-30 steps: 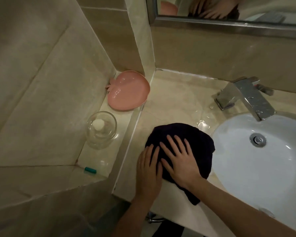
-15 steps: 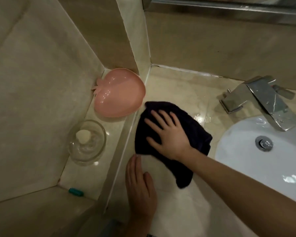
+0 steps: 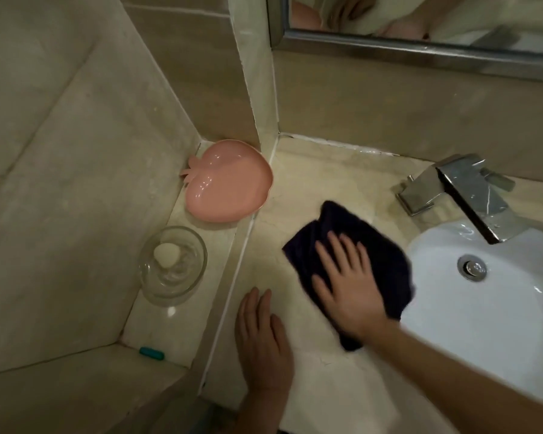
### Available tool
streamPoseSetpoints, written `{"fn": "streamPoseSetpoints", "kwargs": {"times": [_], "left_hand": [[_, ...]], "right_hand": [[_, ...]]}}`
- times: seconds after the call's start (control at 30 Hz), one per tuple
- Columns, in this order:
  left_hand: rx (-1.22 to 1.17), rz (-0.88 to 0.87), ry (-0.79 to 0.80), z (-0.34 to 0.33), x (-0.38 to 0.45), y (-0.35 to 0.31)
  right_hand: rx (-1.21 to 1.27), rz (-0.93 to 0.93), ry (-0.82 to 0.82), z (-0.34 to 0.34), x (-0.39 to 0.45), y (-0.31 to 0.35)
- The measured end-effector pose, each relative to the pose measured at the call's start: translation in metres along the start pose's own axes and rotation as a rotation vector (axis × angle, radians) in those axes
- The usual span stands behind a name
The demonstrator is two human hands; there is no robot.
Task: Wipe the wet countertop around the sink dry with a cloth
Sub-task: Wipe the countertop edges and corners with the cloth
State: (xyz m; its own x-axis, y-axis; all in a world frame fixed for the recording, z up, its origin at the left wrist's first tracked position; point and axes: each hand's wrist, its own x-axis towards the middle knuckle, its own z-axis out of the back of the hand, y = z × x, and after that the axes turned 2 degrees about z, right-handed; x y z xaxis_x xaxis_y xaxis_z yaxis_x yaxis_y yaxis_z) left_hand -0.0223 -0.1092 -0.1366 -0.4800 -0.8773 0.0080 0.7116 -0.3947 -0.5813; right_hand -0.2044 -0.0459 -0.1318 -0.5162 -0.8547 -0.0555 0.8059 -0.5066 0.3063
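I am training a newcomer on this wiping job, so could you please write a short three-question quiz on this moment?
1. True or false: the left hand presses the dark cloth.
2. Which thing sits nearest the back corner of the side ledge? A) pink dish B) glass bowl C) teal item
3. Fill in: the right hand lies flat on the ____.

Key: 1 false, it rests on the bare countertop; 2 A; 3 cloth.

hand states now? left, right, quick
Left hand: open, flat on the countertop, holding nothing.
Right hand: open, fingers straight, pressing the dark cloth.
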Motion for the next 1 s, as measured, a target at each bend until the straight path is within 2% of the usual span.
{"fn": "streamPoseSetpoints", "kwargs": {"times": [0.07,0.13,0.2,0.27,0.43,0.53,0.63,0.77,0.93,1.0], "left_hand": [[0.054,0.059,-0.03,0.0,0.009,-0.007],[0.089,0.133,-0.023,0.0,0.022,-0.014],[0.09,0.094,0.012,-0.004,0.026,-0.015],[0.05,0.051,0.021,-0.007,0.026,-0.012],[-0.08,0.042,-0.032,-0.007,0.031,-0.01],[-0.115,0.049,-0.061,-0.008,0.03,-0.011],[-0.102,0.048,-0.072,-0.012,0.031,-0.01],[-0.027,0.043,-0.068,-0.013,0.033,-0.009],[0.003,0.067,-0.08,-0.012,0.034,-0.015],[0.016,0.083,-0.076,-0.011,0.035,-0.015]], "right_hand": [[0.047,0.066,0.048,-0.013,-0.039,0.038],[0.045,0.206,0.129,-0.018,-0.059,0.053],[-0.017,0.355,0.177,-0.014,-0.055,0.043],[-0.069,0.414,0.182,-0.008,-0.04,0.025],[-0.039,0.31,0.14,-0.011,-0.01,0.013],[-0.018,0.177,0.066,-0.009,0.016,0.009],[-0.021,0.059,0.011,-0.001,0.054,-0.008],[-0.033,0.003,0.001,0.011,0.092,-0.037],[0.063,-0.085,-0.038,0.008,0.057,-0.013],[0.097,-0.038,-0.008,-0.002,0.013,0.01]]}}
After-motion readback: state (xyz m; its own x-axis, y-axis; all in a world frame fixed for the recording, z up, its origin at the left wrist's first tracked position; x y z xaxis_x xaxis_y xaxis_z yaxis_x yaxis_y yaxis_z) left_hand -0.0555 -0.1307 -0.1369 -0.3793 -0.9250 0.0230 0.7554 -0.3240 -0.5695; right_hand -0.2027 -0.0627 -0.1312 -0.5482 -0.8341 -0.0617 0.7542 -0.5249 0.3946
